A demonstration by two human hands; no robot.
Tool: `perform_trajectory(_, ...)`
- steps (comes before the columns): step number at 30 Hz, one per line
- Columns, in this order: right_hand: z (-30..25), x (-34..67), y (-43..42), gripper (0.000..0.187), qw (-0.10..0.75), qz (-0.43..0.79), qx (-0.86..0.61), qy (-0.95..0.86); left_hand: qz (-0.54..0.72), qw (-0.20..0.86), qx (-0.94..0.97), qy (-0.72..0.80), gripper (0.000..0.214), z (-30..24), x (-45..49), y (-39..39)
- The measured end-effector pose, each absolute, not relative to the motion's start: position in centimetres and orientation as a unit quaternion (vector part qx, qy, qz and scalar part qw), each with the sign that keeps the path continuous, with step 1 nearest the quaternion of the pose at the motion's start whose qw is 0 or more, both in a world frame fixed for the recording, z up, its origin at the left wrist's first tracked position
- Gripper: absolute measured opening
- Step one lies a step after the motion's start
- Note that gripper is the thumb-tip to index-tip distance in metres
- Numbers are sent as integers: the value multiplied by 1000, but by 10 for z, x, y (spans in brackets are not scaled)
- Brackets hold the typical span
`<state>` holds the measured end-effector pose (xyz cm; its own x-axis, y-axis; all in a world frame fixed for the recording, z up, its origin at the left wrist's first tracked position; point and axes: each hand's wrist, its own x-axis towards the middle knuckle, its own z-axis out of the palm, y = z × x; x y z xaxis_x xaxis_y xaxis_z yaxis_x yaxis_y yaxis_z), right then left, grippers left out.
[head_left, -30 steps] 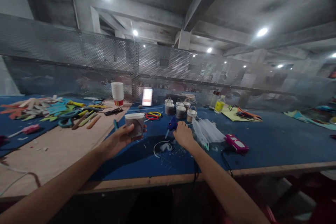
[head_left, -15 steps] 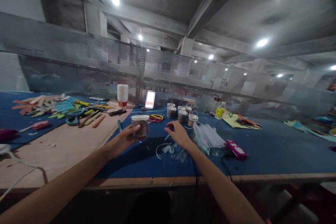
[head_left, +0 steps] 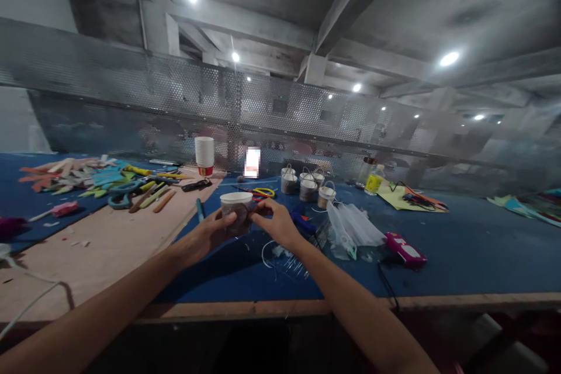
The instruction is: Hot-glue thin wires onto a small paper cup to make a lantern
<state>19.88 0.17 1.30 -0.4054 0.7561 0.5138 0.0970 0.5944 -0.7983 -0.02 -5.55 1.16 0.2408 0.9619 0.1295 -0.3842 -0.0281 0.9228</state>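
Note:
My left hand [head_left: 211,235] is wrapped around a small paper cup [head_left: 236,210] with a white rim and a grey-brown covering on its side. The cup stands upright above the blue tabletop, mouth up. At its right side, the thumb and fingers of my right hand [head_left: 274,223] are pinched together close against the wall. Whatever lies between those fingertips is too small to make out. Just right of that hand rests a blue glue gun [head_left: 303,221], partly hidden. Several similar covered cups with looped handles [head_left: 308,188] stand farther back.
A stack of white cups [head_left: 204,155] and blue-handled scissors [head_left: 125,194] are on the left. Yellow-and-red-handled pliers [head_left: 263,193] lie behind the held cup. To the right are a clear plastic bag [head_left: 356,228], a magenta device [head_left: 405,250] with a cable, and a yellow-labelled bottle [head_left: 374,180].
My right hand has moved left from over the tabletop to the side of the cup, its fingers now pinched. The blue glue gun has come into view. My left hand still holds the cup.

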Motion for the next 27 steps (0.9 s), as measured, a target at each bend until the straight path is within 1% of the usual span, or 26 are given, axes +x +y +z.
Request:
perform_trajectory(4,12,199,2,13,485,338,-288,-753,537,622,476,313,38,12,2,-55)
perform_trajectory(7,13,202,3,14,490,358,-307,-733,535,619,482,313,34,13,3,-55)
perform_trajectory(11,15,207,5,13,444,452,-296,-715,536,612,491,311,35,12,2,-55)
perform_trajectory(14,18,210,4,11,420,465,-290,-723,544,604,488,319,35,13,2,-56)
perform_trajectory(19,20,212,4,26,472,455,-290,-697,542,598,484,339,36,16,1,-58)
perform_trajectory(27,18,211,5,27,503,432,-288,-691,516,620,504,310,33,16,0,-57)
